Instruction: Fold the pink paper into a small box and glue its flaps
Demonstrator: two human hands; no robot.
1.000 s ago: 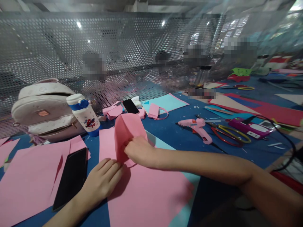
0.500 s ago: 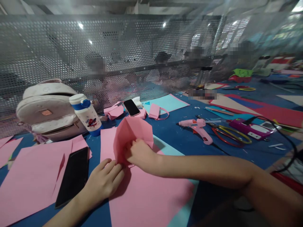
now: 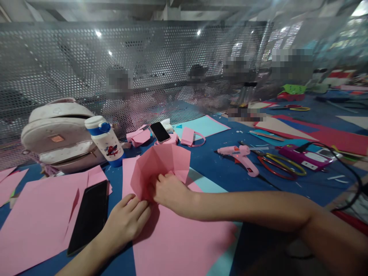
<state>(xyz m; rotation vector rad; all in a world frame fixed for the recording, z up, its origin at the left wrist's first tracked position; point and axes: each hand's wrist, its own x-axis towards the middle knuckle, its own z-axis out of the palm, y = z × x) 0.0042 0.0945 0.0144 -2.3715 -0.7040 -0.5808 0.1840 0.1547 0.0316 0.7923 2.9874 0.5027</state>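
Note:
A folded pink paper [image 3: 156, 159] with several creased panels stands opened out on a flat pink sheet [image 3: 178, 245]. My left hand [image 3: 129, 216] is closed at its near lower edge, fingertips bent against the paper. Reaching in from the right, my right hand [image 3: 171, 193] has its curled fingers inside the folded paper, pressed to its lower inner side. The fingertips of that hand are partly hidden by the paper and the knuckles. Under the pink sheet lies a light blue sheet [image 3: 208, 182].
Left are a black phone [image 3: 87, 218], pink sheets [image 3: 37, 218], a bottle [image 3: 105, 142] and a backpack [image 3: 60, 134]. Right lie a pink glue gun [image 3: 240, 155], scissors [image 3: 283, 165] and a purple power strip [image 3: 306, 157] with a cable. Behind stand a small phone [image 3: 160, 132] and a perforated screen [image 3: 161, 57].
The folded paper's upper panels have spread wider and leaned lower. My right hand has shifted slightly down inside it; my left hand has stayed nearly in place.

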